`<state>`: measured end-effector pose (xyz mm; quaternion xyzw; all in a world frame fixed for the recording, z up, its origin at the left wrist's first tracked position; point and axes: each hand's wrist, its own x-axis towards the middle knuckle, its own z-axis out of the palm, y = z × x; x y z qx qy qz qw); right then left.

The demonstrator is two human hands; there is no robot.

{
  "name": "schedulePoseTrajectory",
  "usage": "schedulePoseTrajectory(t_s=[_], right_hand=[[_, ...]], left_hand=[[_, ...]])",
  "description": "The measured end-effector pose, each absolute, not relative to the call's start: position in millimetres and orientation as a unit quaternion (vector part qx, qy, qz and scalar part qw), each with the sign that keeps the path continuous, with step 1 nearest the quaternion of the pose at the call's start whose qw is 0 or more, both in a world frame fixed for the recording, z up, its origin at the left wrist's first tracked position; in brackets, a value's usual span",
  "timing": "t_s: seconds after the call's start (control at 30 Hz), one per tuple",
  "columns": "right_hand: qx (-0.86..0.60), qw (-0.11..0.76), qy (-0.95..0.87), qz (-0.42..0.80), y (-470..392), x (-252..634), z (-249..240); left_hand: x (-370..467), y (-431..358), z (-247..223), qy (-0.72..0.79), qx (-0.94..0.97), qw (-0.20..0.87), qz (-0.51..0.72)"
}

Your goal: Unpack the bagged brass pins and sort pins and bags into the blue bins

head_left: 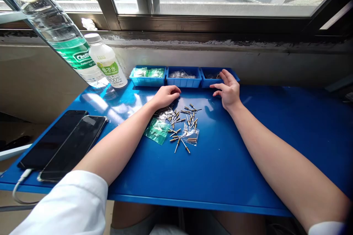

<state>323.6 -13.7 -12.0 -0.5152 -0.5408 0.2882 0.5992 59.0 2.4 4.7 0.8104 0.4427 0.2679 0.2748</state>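
Note:
My left hand (166, 96) rests on the blue table with its fingers curled in toward the thumb; whatever the fingers hold, if anything, is hidden. Just below it lie clear plastic bags (166, 112) and a green-tinted bag (157, 131). A loose scatter of blind rivets (190, 119), brass-coloured with silver pins, spreads to the right of these. Among them sits a small clear bag (192, 136) with a few rivets at it. My right hand (229, 90) is raised at the right blue bin (207, 82), fingers apart, with nothing seen in them. Dark small pieces show inside that bin.
The left bin (149, 82) holds green packets, the middle bin (184, 82) clear bags. A large water bottle (66, 40) and a smaller white-capped bottle (106, 60) stand at the back left. Two phones (52, 139) (74, 147) lie at left, with a cable (20, 187) over the edge.

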Motion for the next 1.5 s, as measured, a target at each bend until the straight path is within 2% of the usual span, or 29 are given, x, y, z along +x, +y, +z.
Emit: schedulePoseTrajectory(t_s=[0.13, 0.33, 0.53, 0.73, 0.9, 1.07, 1.27, 1.5], right_hand=[[-0.528, 0.615, -0.517, 0.276, -13.2, 320.1, -11.1], [-0.546, 0.620, -0.541, 0.157, -9.0, 322.2, -18.5], [-0.556, 0.578, -0.583, 0.129, -9.3, 321.6, -21.8], [-0.536, 0.545, -0.640, 0.084, -34.3, 297.6, -1.8], [-0.439, 0.412, -0.769, 0.216, -58.7, 271.5, 10.3], [-0.379, 0.290, -0.806, 0.351, -68.2, 255.0, 16.0], [-0.334, 0.238, -0.869, 0.275, -67.1, 252.4, 18.5], [-0.329, 0.139, -0.890, 0.283, -67.4, 255.2, 19.9]], left_hand=[[58.8, 2.2, 4.8, 0.442, 0.810, 0.276, 0.268], [58.1, 2.5, 4.3, 0.438, 0.813, 0.273, 0.268], [58.0, 3.2, 3.9, 0.440, 0.814, 0.269, 0.266], [58.0, 3.7, 3.1, 0.436, 0.814, 0.270, 0.271], [57.9, 4.9, 1.6, 0.429, 0.817, 0.268, 0.277], [57.7, 6.0, 0.3, 0.426, 0.819, 0.264, 0.280], [58.0, 6.5, -1.3, 0.422, 0.820, 0.262, 0.285], [58.0, 6.1, -0.9, 0.425, 0.818, 0.264, 0.283]])
